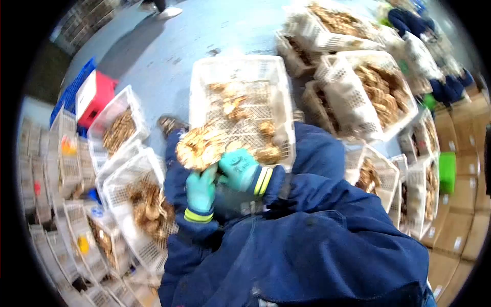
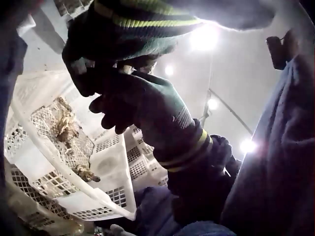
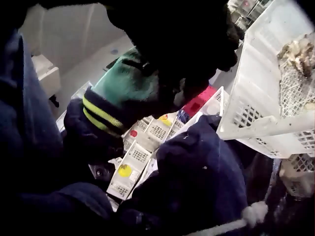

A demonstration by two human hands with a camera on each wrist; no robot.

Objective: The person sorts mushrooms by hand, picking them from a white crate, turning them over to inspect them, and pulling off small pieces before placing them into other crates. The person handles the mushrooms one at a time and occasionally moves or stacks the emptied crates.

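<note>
A large golden-brown cluster (image 1: 201,147), frilled like mushrooms, is above the near left corner of a white basket (image 1: 287,110). My left hand (image 1: 200,192), in a green glove, grips it from below. My right hand (image 1: 239,169), gloved alike, meets the left at the cluster's lower edge, its fingers curled in. In the left wrist view, the left hand (image 2: 123,37) and right hand (image 2: 152,105) come together around small pale parts. Darkness hides most of the right hand (image 3: 182,39) in the right wrist view, beside the left hand (image 3: 128,86). Some fingertips are hidden.
Smaller brown clusters (image 1: 234,105) lie in the basket between my legs. Filled white baskets stand on both sides, some stacked at right (image 1: 353,102). A red box (image 1: 94,97) is at left, cardboard boxes (image 1: 455,204) at far right. Someone's foot (image 1: 170,13) shows at the top.
</note>
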